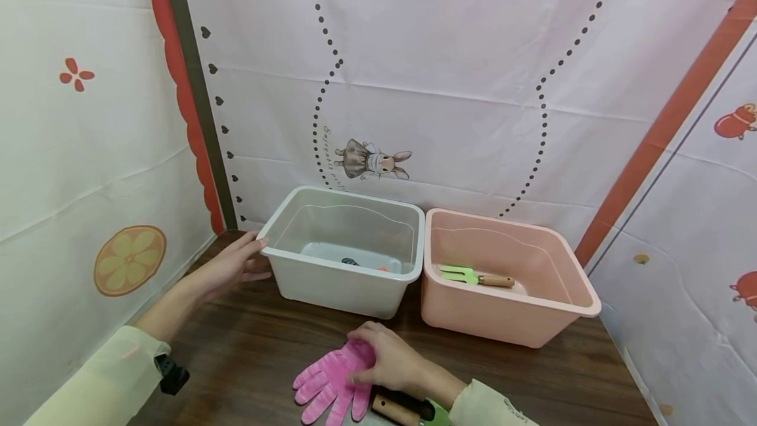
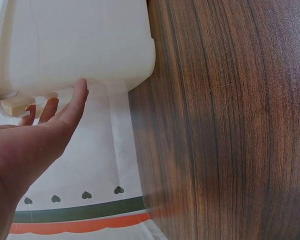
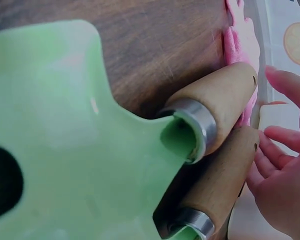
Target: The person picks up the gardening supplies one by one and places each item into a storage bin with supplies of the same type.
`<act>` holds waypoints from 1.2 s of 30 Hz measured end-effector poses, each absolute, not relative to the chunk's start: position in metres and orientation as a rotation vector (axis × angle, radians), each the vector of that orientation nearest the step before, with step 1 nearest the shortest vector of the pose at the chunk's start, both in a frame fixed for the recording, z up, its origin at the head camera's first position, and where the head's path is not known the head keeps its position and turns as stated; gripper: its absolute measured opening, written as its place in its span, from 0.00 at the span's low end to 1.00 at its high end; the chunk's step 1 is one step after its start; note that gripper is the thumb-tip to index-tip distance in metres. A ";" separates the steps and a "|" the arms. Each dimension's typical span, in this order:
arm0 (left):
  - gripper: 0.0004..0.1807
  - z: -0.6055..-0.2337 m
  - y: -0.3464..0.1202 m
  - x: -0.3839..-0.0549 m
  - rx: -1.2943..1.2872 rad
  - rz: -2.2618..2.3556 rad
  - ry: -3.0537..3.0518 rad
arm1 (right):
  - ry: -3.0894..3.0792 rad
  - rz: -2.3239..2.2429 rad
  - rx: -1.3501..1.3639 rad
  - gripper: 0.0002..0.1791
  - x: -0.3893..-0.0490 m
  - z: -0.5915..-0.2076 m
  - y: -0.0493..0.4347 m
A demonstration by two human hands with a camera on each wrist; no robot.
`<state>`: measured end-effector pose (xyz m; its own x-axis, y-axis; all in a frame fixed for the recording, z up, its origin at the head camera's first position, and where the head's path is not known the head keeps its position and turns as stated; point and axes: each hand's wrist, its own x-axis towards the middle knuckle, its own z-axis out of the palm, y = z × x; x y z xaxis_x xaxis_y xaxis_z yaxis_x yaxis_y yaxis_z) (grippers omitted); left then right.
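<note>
A pale grey bin stands at the left. My left hand rests on its left front corner, one fingertip on top of the rim and other fingers below along the outside. My right hand is over the cuff end of a pink glove, with thumb and fingers spread apart. The glove lies flat on the table in front of the bin. Beside the right wrist lie green garden tools; a wide green blade and two wooden handles show in the right wrist view.
A pink bin stands right of the grey one, holding a green hand fork with a wooden handle. Inside the grey bin are a small dark thing and a bit of orange. Printed cloth hangs around the dark wooden table.
</note>
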<state>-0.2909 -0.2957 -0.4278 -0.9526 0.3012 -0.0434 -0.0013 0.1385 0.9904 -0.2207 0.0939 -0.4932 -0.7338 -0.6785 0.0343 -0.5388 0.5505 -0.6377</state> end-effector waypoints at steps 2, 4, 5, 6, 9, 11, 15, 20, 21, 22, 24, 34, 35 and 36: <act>0.38 -0.428 -0.296 -0.291 0.292 1.897 2.185 | 2.577 -0.902 -1.052 0.37 -0.222 -0.493 0.094; 0.38 -0.428 -0.296 -0.291 0.289 1.896 2.188 | 2.588 -0.855 -1.091 0.36 -0.223 -0.493 0.093; 0.38 -0.428 -0.296 -0.291 0.289 1.896 2.189 | 2.596 -0.833 -1.113 0.36 -0.223 -0.494 0.093; 0.38 -0.429 -0.296 -0.291 0.289 1.897 2.188 | 2.600 -0.820 -1.126 0.36 -0.223 -0.494 0.093; 0.38 -0.429 -0.296 -0.291 0.286 1.904 2.184 | 2.604 -0.812 -1.138 0.35 -0.224 -0.496 0.093; 0.38 -0.429 -0.296 -0.291 0.275 1.910 2.183 | 2.604 -0.822 -1.133 0.35 -0.224 -0.498 0.092; 0.38 -0.430 -0.295 -0.291 0.267 1.902 2.191 | 2.632 -0.787 -1.155 0.34 -0.224 -0.501 0.091; 0.38 -0.429 -0.295 -0.291 0.272 1.891 2.196 | 2.679 -0.722 -1.203 0.34 -0.223 -0.504 0.091; 0.38 -0.429 -0.295 -0.291 0.276 1.889 2.197 | 2.684 -0.721 -1.201 0.34 -0.223 -0.505 0.092; 0.38 -0.429 -0.295 -0.291 0.276 1.887 2.199 | 2.686 -0.724 -1.196 0.34 -0.223 -0.505 0.092; 0.39 -0.430 -0.296 -0.291 0.276 1.888 2.198 | 2.686 -0.731 -1.183 0.32 -0.222 -0.505 0.091; 0.39 -0.430 -0.297 -0.292 0.272 1.900 2.184 | 2.645 -0.730 -1.181 0.24 -0.226 -0.500 0.089; 0.39 -0.430 -0.297 -0.292 0.271 1.901 2.182 | 2.639 -0.735 -1.173 0.23 -0.226 -0.500 0.088; 0.39 -0.429 -0.297 -0.292 0.271 1.900 2.183 | 2.631 -0.742 -1.162 0.23 -0.226 -0.499 0.088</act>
<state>-0.2923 -0.2967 -0.4294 -0.9553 0.2905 -0.0546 -0.0140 0.1400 0.9901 -0.2265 0.0876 -0.4991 -0.6814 -0.7306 0.0436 -0.6456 0.5720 -0.5060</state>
